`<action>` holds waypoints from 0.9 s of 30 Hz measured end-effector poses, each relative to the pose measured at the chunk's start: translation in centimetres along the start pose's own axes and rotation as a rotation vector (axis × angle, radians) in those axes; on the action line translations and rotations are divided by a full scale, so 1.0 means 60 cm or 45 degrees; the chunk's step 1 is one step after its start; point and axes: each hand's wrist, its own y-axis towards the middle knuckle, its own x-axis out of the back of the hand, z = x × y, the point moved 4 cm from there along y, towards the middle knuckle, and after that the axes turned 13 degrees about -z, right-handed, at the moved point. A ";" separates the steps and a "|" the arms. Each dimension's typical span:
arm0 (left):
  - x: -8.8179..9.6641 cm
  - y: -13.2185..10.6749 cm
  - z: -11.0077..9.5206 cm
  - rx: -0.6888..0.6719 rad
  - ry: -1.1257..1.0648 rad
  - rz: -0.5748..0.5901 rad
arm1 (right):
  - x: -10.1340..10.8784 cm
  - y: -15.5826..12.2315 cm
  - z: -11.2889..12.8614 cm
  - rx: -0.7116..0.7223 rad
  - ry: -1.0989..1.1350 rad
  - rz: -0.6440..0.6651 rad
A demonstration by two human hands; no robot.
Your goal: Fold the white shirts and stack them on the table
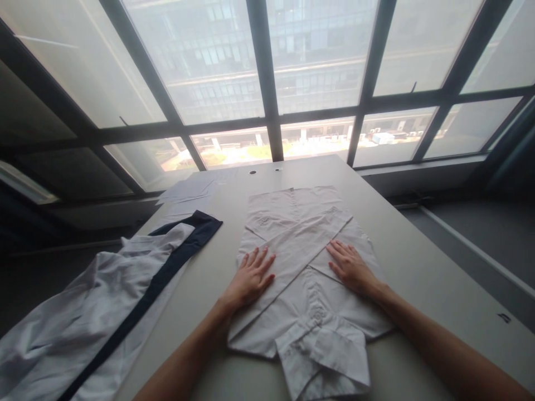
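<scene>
A white collared shirt (292,234) lies on the table with its sleeves folded across it, one crossing over the other. Its collar (334,351) points toward me at the near edge, and the hem is at the far end. My left hand (252,274) rests flat on the left side of the shirt, fingers spread over a folded sleeve. On the right side, my right hand (351,265) lies flat too, its fingertips by the edge of the crossing sleeve. Neither hand grips anything.
To the left, a crumpled white garment (100,289) with a dark navy band (167,267) hangs over the edge of the white table (418,278). Paper sheets (188,192) lie at the far left corner. Cable holes (252,172) sit near the far edge, before tall windows.
</scene>
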 end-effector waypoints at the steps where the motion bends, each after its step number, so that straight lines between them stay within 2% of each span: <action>1: -0.002 -0.001 0.000 0.007 0.004 0.009 | 0.000 0.000 0.000 -0.005 0.004 0.003; 5: 0.000 -0.001 -0.001 0.026 0.056 0.002 | -0.001 0.001 -0.002 -0.015 0.023 -0.005; 9: 0.002 0.000 -0.003 0.050 0.066 0.060 | 0.000 -0.002 0.001 -0.013 0.002 -0.027; 14: 0.004 0.001 -0.004 0.080 0.064 0.114 | 0.018 -0.011 0.016 -0.019 -0.249 -0.228; 16: 0.005 0.002 -0.005 0.083 0.062 0.126 | 0.018 -0.014 0.018 -0.017 -0.289 -0.256; 22: 0.009 0.001 -0.006 0.040 0.084 0.071 | -0.008 -0.014 -0.003 -0.152 -0.206 -0.063; 27: 0.012 -0.006 -0.005 0.032 0.128 -0.007 | -0.011 -0.014 -0.007 -0.170 -0.185 -0.053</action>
